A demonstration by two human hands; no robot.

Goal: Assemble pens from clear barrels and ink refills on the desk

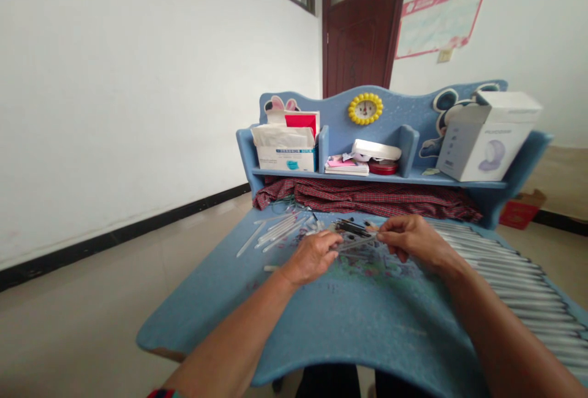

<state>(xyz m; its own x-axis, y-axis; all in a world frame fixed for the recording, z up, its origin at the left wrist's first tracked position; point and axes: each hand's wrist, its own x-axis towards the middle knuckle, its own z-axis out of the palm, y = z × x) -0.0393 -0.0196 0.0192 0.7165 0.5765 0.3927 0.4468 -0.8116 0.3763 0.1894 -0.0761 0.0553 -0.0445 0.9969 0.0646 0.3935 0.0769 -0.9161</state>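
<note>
Between my two hands, over the middle of the desk, spans a thin clear tube, like a pen barrel (357, 243). My left hand (315, 256) pinches its left end, fingers closed. At the other end, the fingertips of my right hand (411, 240) are closed on it. Just behind lie several dark thin pieces, like pen refills (351, 227). Loose whitish tubes (281, 231) are spread to the left of my left hand. A long row of similar clear tubes with dark ends (500, 275) lies on the right, partly behind my right forearm.
The blue desk (215, 318) has a curved front edge. At its back, a shelf holds a mask box (287, 158), a red tin (383, 168) and a white carton (487, 135). Checked cloth (367, 197) is bunched beneath. A short white piece (271, 268) lies by my left wrist.
</note>
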